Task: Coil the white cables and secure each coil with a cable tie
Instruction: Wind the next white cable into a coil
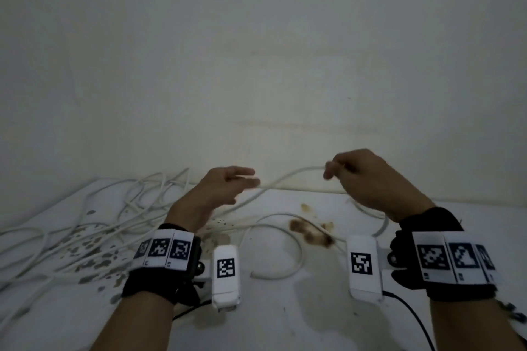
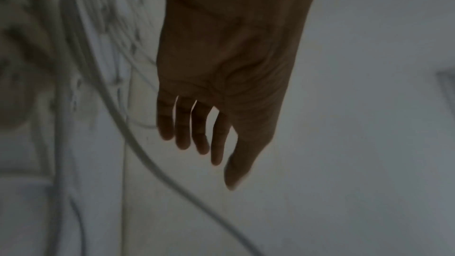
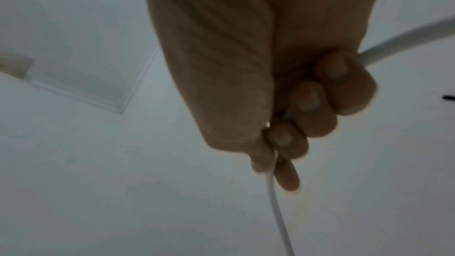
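No coil is finished and no cable tie shows: your right hand (image 1: 368, 179) curls its fingers (image 3: 312, 104) round one white cable (image 1: 288, 178) above the desk's far edge, while your left hand (image 1: 225, 188) hovers beside the same strand, fingers (image 2: 183, 129) straight and slightly parted, holding nothing. Judged from this, coiling has barely begun. A tangle of loose white cables (image 1: 114, 208) sprawls toward the left edge of the stained white desk (image 1: 285, 308), against a bare, dim wall (image 1: 256, 51).

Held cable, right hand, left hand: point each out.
held cable (image 1: 296, 172): head view, raised span between the hands.
right hand (image 3: 283, 94): right wrist view, palm by the curled fingers.
left hand (image 2: 221, 55): left wrist view, open palm.
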`<state>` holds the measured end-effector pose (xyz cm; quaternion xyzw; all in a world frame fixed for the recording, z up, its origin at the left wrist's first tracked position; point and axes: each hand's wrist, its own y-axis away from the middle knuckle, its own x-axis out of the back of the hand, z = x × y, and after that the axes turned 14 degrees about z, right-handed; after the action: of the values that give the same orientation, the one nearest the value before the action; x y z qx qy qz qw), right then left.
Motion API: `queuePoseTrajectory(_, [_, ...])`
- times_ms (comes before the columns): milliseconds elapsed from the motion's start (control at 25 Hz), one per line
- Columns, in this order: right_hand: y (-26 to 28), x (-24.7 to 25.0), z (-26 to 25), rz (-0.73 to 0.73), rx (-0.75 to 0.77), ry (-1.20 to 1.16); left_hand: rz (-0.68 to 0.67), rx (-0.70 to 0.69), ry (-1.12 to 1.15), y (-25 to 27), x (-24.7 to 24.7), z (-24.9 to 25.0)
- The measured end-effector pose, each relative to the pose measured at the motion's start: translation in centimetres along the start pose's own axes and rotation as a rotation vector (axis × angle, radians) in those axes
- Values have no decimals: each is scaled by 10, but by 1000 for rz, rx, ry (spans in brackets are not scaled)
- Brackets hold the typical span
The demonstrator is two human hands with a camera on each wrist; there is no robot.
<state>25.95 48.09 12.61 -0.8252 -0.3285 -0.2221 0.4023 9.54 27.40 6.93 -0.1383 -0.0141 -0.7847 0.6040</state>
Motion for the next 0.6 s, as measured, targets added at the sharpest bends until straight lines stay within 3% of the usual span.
queuePoseTrajectory(80, [-3,-7,-1,189,-81,-231,-50,-81,-261,0,9,-7])
queuePoseTrajectory(160, [-5,-10,-1,301,-184,-443,-2,-123,-470,-6,18,-16])
queuePoseTrajectory(280, [-6,-10,7,350,-303,-568,68,33,-415,-10,31,-24])
queuePoseTrajectory(360, [-7,-13,14,304,-325,-521,129,128,-270,-6,30,-15])
queuePoseTrajectory(480, [-4,-17,15,214,-258,-297,284,92,-37,0,18,10])
queuePoseTrajectory(600, [1,-15,10,26,-85,170,155,-7,146,7,3,29])
